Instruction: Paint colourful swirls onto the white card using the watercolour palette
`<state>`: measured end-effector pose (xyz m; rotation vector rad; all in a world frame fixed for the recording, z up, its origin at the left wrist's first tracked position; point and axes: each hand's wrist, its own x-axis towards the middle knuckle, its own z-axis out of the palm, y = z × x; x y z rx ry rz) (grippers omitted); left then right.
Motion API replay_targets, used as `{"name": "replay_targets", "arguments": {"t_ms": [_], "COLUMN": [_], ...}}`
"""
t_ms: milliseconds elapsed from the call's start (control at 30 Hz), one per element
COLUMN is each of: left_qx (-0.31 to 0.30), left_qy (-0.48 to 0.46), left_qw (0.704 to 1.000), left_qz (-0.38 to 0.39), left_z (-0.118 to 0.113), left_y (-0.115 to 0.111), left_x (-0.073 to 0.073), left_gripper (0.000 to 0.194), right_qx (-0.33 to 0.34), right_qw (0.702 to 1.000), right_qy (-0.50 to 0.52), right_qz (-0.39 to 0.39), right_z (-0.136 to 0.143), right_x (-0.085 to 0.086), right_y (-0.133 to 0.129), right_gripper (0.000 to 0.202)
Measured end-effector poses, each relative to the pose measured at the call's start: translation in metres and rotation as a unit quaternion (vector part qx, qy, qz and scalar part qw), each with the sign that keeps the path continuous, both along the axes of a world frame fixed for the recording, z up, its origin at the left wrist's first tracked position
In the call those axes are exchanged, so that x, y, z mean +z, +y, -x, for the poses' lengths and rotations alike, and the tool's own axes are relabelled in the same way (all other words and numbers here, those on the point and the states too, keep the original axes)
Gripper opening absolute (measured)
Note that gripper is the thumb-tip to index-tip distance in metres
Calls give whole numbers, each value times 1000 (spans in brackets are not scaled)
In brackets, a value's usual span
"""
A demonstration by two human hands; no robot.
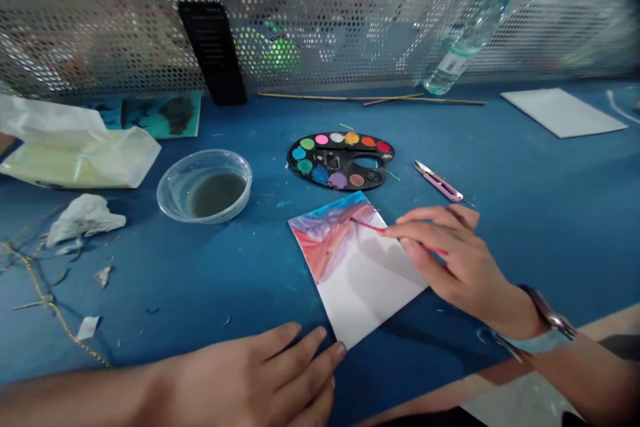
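Observation:
Between the fingers of my right hand [455,257] is a thin red paintbrush [373,226], its tip on the painted part of a white canvas panel [365,290]. Blue, purple and red paint covers the panel's upper left; the lower and right parts are white. My left hand [270,373] lies flat on the table, fingers stretched out, fingertips at the panel's lower left edge. Just beyond the panel sits a black paint palette [343,160] with several coloured wells. A clear plastic bowl [205,187] of dark grey water stands to its left.
Right of the palette lie pink thread snips [439,181]. A water bottle [473,37] and a phone [214,53] lean on the perforated metal screen [320,27]. Thin sticks [340,98] lie along it. A tissue pack [80,153], crumpled tissue [87,217] and twig [45,297] are left; a white panel [563,112] is far right.

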<state>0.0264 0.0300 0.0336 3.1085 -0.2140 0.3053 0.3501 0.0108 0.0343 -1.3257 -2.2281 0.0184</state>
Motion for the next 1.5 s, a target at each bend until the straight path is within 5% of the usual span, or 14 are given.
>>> {"name": "replay_targets", "arguments": {"t_ms": [133,300,467,567,633,767,933,1300,1500], "left_qx": [9,5,5,2,5,7,11,7,-4], "left_qy": [-9,0,1,-4,-5,2,-8,7,7], "left_qw": [1000,1000,1000,1000,1000,1000,1000,1000,1000], "left_qz": [-8,-8,-15,-17,-17,-17,-21,-26,-23], "left_z": [-1,-3,-2,-3,-4,-5,-5,-1,-2], "left_y": [-4,-6,-5,-4,-4,-4,-5,-6,-3], "left_x": [0,3,3,3,3,4,3,-4,-5], "left_gripper": [45,44,42,39,39,43,44,42,40], "right_qx": [144,0,176,56,37,199,54,90,-63], "right_qw": [989,1000,983,998,999,977,997,993,997], "right_qy": [14,-2,7,-1,0,6,46,17,55], "right_qz": [40,4,59,27,39,81,8,71,-7], "right_z": [2,2,5,3,3,4,-3,8,-3], "right_x": [-2,-4,-4,-6,-5,-1,-2,-10,-6], "right_y": [-2,-2,0,2,2,0,1,2,3], "right_gripper": [27,24,24,26,25,21,25,25,24]}}
